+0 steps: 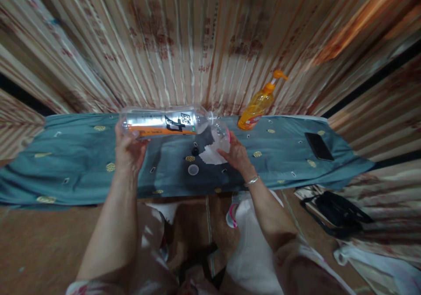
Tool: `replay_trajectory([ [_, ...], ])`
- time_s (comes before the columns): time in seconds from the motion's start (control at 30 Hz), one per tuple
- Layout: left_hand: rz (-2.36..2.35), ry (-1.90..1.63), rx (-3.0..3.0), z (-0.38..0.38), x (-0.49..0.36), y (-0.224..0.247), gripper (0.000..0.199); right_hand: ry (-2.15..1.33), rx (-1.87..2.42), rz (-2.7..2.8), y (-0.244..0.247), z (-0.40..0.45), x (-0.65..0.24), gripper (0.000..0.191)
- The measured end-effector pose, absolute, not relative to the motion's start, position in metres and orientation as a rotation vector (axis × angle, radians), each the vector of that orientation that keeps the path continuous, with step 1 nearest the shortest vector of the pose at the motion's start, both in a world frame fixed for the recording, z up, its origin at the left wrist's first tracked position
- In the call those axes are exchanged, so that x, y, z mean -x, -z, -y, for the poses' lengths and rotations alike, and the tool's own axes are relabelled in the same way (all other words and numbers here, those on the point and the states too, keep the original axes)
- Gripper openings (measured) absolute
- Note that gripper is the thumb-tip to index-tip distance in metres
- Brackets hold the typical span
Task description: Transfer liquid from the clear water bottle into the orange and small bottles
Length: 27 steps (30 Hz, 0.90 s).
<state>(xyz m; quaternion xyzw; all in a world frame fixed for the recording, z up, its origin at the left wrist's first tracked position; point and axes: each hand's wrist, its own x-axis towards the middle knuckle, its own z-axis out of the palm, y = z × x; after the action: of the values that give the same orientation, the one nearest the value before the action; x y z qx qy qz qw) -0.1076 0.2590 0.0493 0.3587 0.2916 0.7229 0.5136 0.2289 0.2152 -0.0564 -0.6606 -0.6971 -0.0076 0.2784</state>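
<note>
My left hand point(130, 148) is wrapped round the base end of a large clear bottle point(164, 123) with a silver and orange label. The bottle lies level in the air, its neck pointing right. At its mouth is a small clear plastic container point(221, 131) with a pink edge, which my right hand point(237, 153) grips. A torn white piece point(213, 153) shows beneath the container, beside my right fingers; whether I hold it too is unclear. Below the bottle, a small black cap point(195, 151) and a round translucent lid point(193, 169) rest on the cloth.
A teal patterned cloth point(85, 154) covers the narrow table. An orange pump bottle point(256, 108) stands at the back right, and a black phone point(318, 146) lies farther right. A black bag point(338, 211) is on the floor at right. Striped curtains hang behind.
</note>
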Motion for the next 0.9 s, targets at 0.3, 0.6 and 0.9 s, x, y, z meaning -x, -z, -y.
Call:
replay_trajectory([
  [0.3, -0.694, -1.724, -0.862, -0.2596, 0.1087, -0.0511, 0.043, 0.024, 1.727, 1.864, 0.0607, -0.2163, -0.2303, 0.088],
  [0.6, -0.682, -1.740, -0.875, -0.2604, 0.1084, -0.0482, 0.040, 0.038, 1.745, 1.872, 0.0592, -0.2165, -0.2295, 0.089],
  [0.9, -0.696, -1.716, -0.930, -0.2599, 0.1114, -0.0476, 0.034, 0.042, 1.761, 1.873, 0.0579, -0.2151, -0.2291, 0.088],
])
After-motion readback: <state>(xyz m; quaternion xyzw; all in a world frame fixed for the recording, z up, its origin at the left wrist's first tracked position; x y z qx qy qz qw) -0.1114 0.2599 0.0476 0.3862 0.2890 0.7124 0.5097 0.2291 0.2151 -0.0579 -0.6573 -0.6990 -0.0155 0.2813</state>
